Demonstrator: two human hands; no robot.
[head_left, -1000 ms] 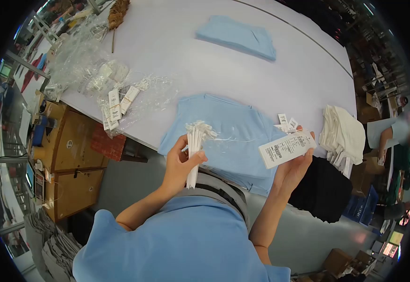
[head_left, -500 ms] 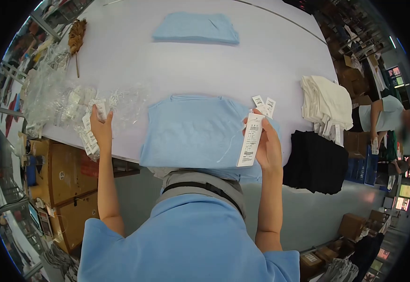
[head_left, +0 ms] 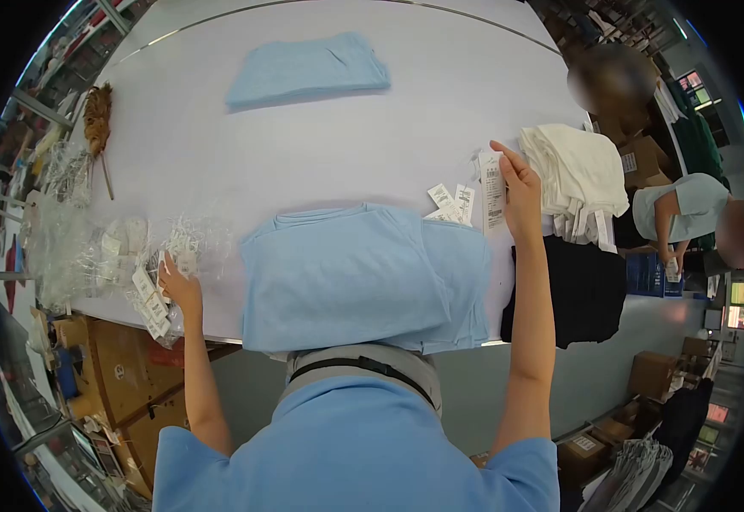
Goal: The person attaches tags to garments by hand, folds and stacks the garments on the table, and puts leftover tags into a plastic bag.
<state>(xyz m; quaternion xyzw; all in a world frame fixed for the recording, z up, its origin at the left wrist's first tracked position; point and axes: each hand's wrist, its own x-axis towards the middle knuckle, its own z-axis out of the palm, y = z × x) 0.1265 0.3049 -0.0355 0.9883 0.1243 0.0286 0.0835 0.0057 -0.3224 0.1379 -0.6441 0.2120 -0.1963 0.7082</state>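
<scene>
Tag (head_left: 492,189), white and printed, is lying lengthwise beside the right hand (head_left: 521,196), which is partly closed, thumb and fingers seeming to be pinching its far end. Whether the tag is also touching the table (head_left: 440,94) is unclear. Just left of it, several small tags (head_left: 450,205) are sitting at the far right edge of the near blue stack (head_left: 346,277); whether any are fastened to it cannot be told. That stack is lying folded along the table's near side, so folding there is looking done, while the tags are seeming only partly dealt with. At the near left, the half-open left hand (head_left: 182,286) is resting at the tag bundles (head_left: 152,303); whether its fingers are gripping any cannot be told, but plenty are lying there. Farther out, another blue stack (head_left: 308,72) is lying folded at the far side, a white stack (head_left: 572,166) is sitting on the right, and a black stack (head_left: 568,294) is lying nearer. Plastic bags (head_left: 65,239) are covering the left edge.
</scene>
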